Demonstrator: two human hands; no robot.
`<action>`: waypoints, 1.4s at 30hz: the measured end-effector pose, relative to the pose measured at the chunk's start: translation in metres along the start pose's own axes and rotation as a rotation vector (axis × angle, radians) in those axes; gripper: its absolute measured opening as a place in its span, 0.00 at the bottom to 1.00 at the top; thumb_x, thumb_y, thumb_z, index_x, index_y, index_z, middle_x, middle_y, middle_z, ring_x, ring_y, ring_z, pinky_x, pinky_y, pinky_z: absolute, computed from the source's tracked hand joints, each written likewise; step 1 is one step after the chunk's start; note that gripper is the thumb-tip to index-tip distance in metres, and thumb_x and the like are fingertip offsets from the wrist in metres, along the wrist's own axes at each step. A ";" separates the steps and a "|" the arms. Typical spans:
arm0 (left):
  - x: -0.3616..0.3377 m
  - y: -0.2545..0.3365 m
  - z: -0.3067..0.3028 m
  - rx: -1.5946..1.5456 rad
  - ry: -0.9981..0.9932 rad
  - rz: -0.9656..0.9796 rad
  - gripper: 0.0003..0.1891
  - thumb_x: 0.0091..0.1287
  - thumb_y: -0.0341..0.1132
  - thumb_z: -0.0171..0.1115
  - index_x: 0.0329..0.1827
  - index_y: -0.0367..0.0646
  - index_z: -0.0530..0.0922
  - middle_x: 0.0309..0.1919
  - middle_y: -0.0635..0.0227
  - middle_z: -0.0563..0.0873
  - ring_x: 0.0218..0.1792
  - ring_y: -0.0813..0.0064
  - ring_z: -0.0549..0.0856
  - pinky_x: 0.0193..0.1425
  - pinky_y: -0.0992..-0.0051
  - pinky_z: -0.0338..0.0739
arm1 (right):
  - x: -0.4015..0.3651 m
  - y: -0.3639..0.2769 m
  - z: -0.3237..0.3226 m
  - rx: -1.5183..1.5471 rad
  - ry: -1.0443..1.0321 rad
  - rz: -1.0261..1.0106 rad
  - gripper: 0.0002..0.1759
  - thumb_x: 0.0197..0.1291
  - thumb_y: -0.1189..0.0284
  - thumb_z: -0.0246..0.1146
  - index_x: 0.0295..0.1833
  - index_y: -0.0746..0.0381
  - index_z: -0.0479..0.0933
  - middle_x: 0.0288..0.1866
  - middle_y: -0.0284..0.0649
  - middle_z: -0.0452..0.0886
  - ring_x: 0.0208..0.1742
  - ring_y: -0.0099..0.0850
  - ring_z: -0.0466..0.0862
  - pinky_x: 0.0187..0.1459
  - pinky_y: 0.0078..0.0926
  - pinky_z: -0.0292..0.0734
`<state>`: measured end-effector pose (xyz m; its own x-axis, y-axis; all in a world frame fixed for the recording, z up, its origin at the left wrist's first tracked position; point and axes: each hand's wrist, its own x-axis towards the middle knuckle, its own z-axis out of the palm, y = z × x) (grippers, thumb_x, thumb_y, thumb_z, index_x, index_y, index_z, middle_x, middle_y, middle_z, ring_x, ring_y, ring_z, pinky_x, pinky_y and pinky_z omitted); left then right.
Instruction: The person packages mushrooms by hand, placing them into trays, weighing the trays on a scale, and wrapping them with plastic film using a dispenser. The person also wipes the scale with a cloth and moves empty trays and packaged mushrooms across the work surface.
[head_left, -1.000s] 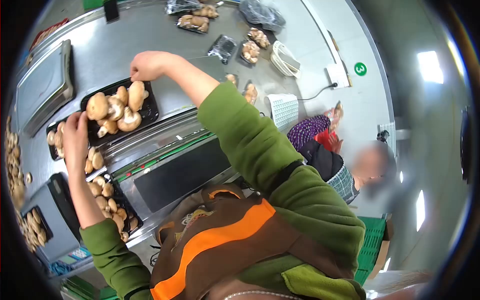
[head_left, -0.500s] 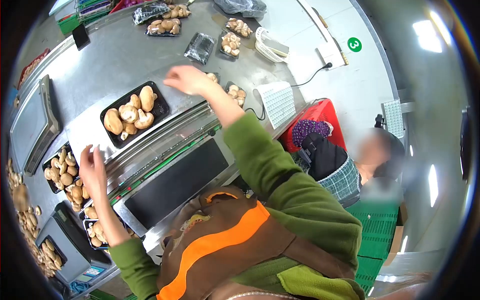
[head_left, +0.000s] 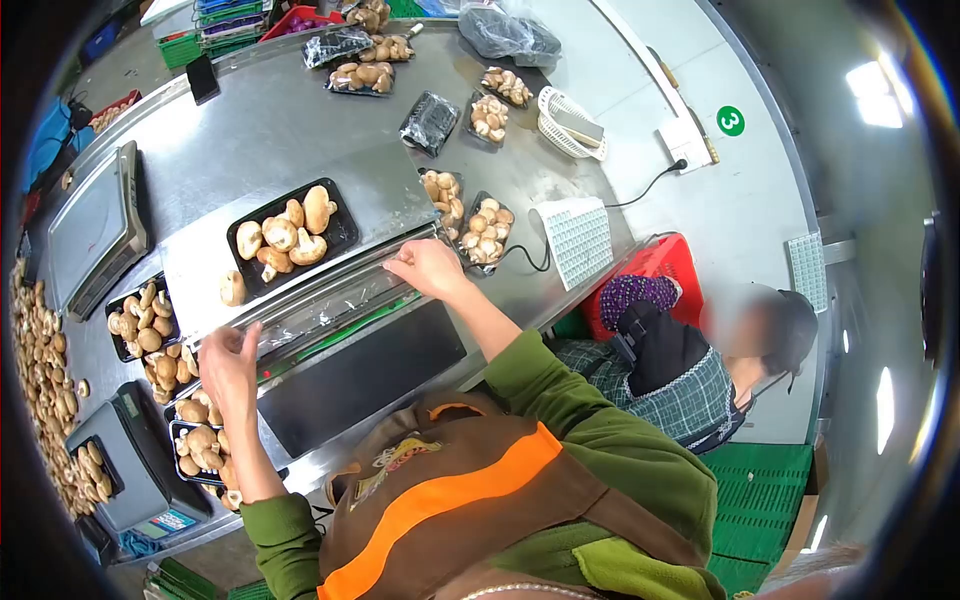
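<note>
Loose mushrooms (head_left: 40,340) are lying heaped at 9 o'clock from the left hand (head_left: 228,372), which is curling its fingers partway beside some clear film (head_left: 325,315), can't tell if it's pinching it. Black tray of mushrooms (head_left: 343,228) is sitting on the bench (head_left: 250,130) at that hand's 1 o'clock. Right hand (head_left: 428,268) is bunching its fingers near the film too, grip unclear, with a mushroom pack (head_left: 487,232) resting at its 2 o'clock.

on the table (head_left: 255,130), mushrooms (head_left: 281,235) are held in a tray (head_left: 344,238), with a scale (head_left: 95,230) placed to its left and two packs (head_left: 487,230) set to its right; a phone (head_left: 202,79) is laid behind, at the far edge; in front, a panel (head_left: 365,378) is fitted
</note>
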<state>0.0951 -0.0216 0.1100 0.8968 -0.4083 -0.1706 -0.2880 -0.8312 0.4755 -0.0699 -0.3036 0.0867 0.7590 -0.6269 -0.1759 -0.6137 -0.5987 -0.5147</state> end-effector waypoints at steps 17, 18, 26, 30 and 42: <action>0.081 0.013 0.003 -1.372 -0.058 0.023 0.20 0.70 0.42 0.58 0.56 0.34 0.76 0.40 0.66 0.83 0.37 0.80 0.80 0.40 0.79 0.75 | -0.002 -0.018 -0.019 -0.065 -0.033 -0.019 0.14 0.52 0.59 0.65 0.29 0.61 0.81 0.26 0.43 0.82 0.33 0.43 0.83 0.37 0.39 0.76; 0.087 0.019 0.003 -1.337 -0.134 0.011 0.20 0.69 0.42 0.58 0.55 0.34 0.77 0.38 0.67 0.82 0.35 0.81 0.79 0.39 0.80 0.74 | -0.002 -0.019 -0.019 -0.071 -0.035 -0.019 0.15 0.52 0.59 0.65 0.29 0.61 0.81 0.26 0.43 0.82 0.33 0.43 0.83 0.37 0.39 0.76; 0.107 0.023 0.032 -0.704 -0.091 0.050 0.17 0.65 0.40 0.61 0.50 0.36 0.79 0.28 0.70 0.77 0.28 0.82 0.73 0.33 0.80 0.70 | -0.005 -0.018 -0.020 -0.082 -0.014 -0.043 0.14 0.52 0.60 0.66 0.29 0.61 0.81 0.28 0.43 0.83 0.33 0.43 0.83 0.38 0.39 0.77; 0.091 0.021 0.018 -0.691 -0.034 0.079 0.16 0.65 0.39 0.61 0.49 0.35 0.79 0.29 0.70 0.79 0.29 0.80 0.74 0.34 0.78 0.71 | -0.002 -0.015 -0.014 -0.079 -0.036 0.003 0.15 0.51 0.59 0.66 0.28 0.61 0.81 0.26 0.44 0.83 0.33 0.44 0.83 0.38 0.41 0.77; -0.001 0.004 0.005 0.157 0.110 0.078 0.24 0.62 0.54 0.60 0.26 0.37 0.84 0.22 0.52 0.83 0.29 0.52 0.83 0.39 0.61 0.75 | 0.007 0.006 0.001 0.282 -0.118 0.134 0.17 0.54 0.59 0.65 0.28 0.64 0.81 0.24 0.41 0.83 0.26 0.32 0.83 0.30 0.30 0.76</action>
<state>0.0913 -0.0266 0.1074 0.8986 -0.4370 -0.0396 -0.3987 -0.8509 0.3420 -0.0683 -0.3114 0.0814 0.7053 -0.6192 -0.3451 -0.6383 -0.3428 -0.6893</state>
